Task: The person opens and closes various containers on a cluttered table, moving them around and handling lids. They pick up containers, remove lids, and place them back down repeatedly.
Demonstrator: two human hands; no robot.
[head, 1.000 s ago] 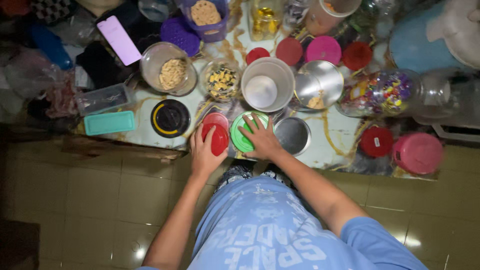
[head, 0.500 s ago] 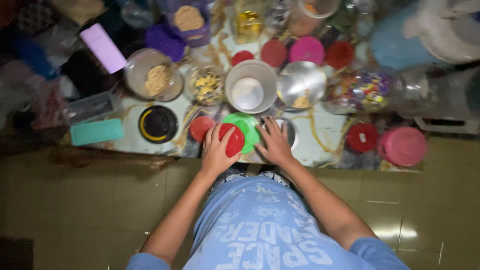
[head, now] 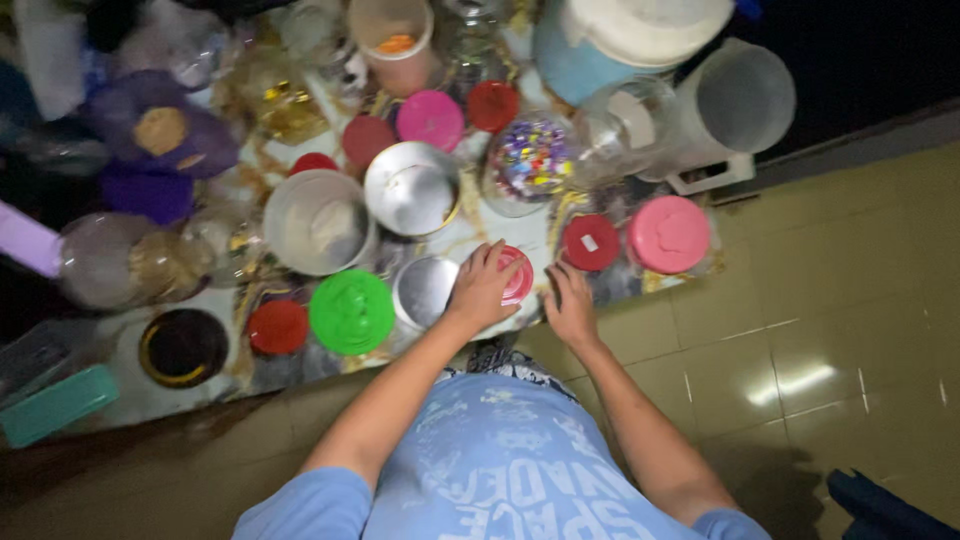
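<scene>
The red lid is now sitting at the table's front edge, right of the steel tin, carried past the green lid. The left hand is gripping it; the right hand is resting open beside it. Whatever lies beneath is hidden.

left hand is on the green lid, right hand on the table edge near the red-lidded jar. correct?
Not quite. In the head view the left hand is on a red lid, not the green lid, which lies untouched further left. The rest holds: the right hand rests on the table edge just below the red-lidded jar.
</scene>
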